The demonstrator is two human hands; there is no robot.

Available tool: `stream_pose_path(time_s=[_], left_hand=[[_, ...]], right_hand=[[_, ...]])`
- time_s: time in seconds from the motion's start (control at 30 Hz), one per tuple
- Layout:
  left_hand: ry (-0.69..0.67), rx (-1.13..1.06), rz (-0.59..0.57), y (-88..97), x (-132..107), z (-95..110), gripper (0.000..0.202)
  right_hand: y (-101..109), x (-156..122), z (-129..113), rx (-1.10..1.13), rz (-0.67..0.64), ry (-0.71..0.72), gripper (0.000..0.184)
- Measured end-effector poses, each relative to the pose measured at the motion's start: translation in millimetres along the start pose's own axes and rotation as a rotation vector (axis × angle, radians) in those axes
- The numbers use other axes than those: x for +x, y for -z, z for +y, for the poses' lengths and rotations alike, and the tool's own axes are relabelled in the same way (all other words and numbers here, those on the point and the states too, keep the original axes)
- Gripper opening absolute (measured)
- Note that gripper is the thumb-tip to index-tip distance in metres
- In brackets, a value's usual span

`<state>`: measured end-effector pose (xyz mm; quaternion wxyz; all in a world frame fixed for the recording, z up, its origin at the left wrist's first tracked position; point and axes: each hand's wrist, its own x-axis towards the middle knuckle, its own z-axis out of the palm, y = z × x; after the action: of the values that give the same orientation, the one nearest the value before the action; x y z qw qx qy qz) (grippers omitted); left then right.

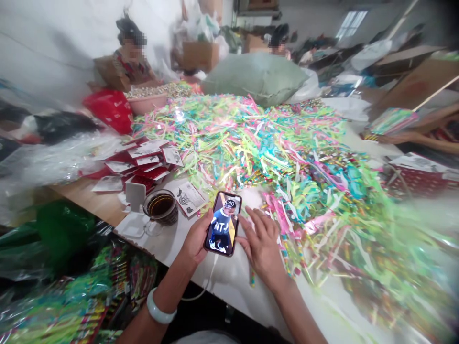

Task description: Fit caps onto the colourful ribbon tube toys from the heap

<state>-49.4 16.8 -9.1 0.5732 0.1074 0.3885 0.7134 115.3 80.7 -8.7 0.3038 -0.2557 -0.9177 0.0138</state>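
Your left hand (pixel 198 235) grips the phone (pixel 224 223) along its left side, with the lit screen facing up at you. Your right hand (pixel 261 239) is spread and holds nothing, its fingertips at the phone's right edge; whether they touch it is hard to tell. The phone is over the table (pixel 238 282), between your hands, and a white cable (pixel 213 272) runs down from its lower end past the front edge.

Bare table shows between your forearms, back from that edge. Beyond the phone and to your right, the streamers (pixel 229 129) crowd the top. On your left, a card (pixel 190 197) lies near the phone, just beside the glass cup (pixel 169 216).

The cup has dark liquid (pixel 158 204) in it. Farther back, a pink tub (pixel 148 103) is heaped with small pieces (pixel 158 91).
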Motion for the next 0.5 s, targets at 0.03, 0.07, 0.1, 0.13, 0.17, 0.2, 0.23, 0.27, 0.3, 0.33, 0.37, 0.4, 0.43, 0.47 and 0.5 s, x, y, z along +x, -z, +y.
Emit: stream_pose_path(time_s=[0.03,0.07,0.1,0.13,0.17,0.2,0.23,0.27,0.3,0.33,0.37,0.4,0.43,0.47,0.5], left_hand=[[0.002,-0.002,0.006,0.1,0,0,0.043],[0.009,-0.005,0.007,0.5,0,0,0.043],[0.022,-0.009,0.005,1.1,0,-1,0.044],[0.033,-0.009,0.007,1.7,0,-1,0.045],[0.044,-0.007,0.012,2.3,0,-1,0.046],[0.057,-0.002,0.018,2.6,0,-1,0.046],[0.068,0.002,0.023,2.6,0,-2,0.047],[0.076,0.005,0.024,2.1,-1,-2,0.047],[0.077,0.006,0.019,1.4,-1,-1,0.047],[0.079,0.004,0.005,0.3,-2,-1,0.047],[0.08,0.003,-0.013,-0.8,-3,0,0.046],[0.076,0.005,-0.024,-1.9,-3,0,0.045],[0.069,0.008,-0.023,-2.7,-4,1,0.044],[0.06,0.013,-0.014,-3.1,-5,1,0.043],[0.047,0.018,0.0,-3.2,-5,1,0.041]], right_hand=[[1,1,1,0.026,0.027,-0.021,0.051],[2,0,0,0.062,0.043,-0.023,0.051],[2,-2,-2,0.101,0.046,-0.008,0.05],[1,-6,-6,0.137,0.037,0.018,0.048],[0,-10,-10,0.167,0.019,0.045,0.045],[-1,-15,-15,0.192,-0.001,0.065,0.041],[-2,-19,-19,0.213,-0.016,0.075,0.037],[-4,-22,-23,0.231,-0.027,0.077,0.034],[-4,-24,-26,0.245,-0.036,0.078,0.031],[-5,-25,-28,0.255,-0.044,0.082,0.03],[-5,-25,-30,0.261,-0.052,0.089,0.03],[-5,-24,-31,0.263,-0.058,0.102,0.03],[-4,-23,-32,0.262,-0.064,0.116,0.031],[-4,-22,-33,0.257,-0.068,0.129,0.031],[-4,-22,-34,0.253,-0.07,0.137,0.03]])
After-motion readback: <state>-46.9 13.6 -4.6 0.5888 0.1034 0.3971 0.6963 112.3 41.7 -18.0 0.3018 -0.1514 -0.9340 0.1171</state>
